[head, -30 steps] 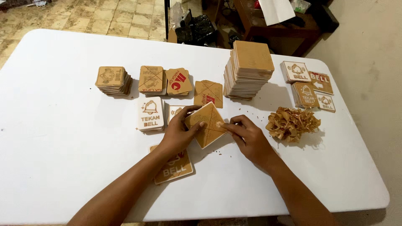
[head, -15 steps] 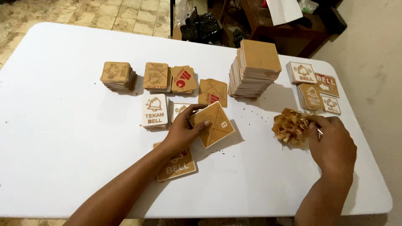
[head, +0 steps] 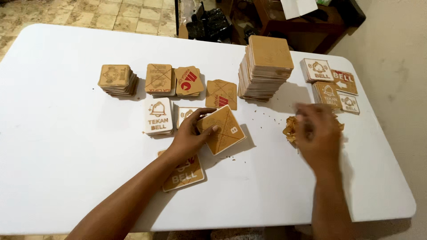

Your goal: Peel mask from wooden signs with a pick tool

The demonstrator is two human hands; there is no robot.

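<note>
While my left hand [head: 189, 138] presses down on a square wooden tile [head: 221, 129], that tile lies tilted on the white table [head: 66, 146], with my fingers spread over its near-left corner and thumb along its edge; it is a flat hold, not a closed grasp. Just beyond my fingertips sits a small tile with a bell mark [head: 184, 114], partly hidden, and left of that a white-faced tile stack [head: 158, 116]. Under my wrist lies a brown tile with white lettering [head: 183, 173], touching the forearm. Well to the right of the held tile, my right hand [head: 318, 131] is blurred over a heap of pale wood scraps [head: 291, 129]; I cannot tell whether its fingers are closed on any. Farther out from my left hand stands a tall stack of plain tiles [head: 266, 66], with a loose tile [head: 221, 94] beside it and three low stacks [head: 158, 80] in a row. Past my right hand lie more bell tiles [head: 331, 84].
</note>
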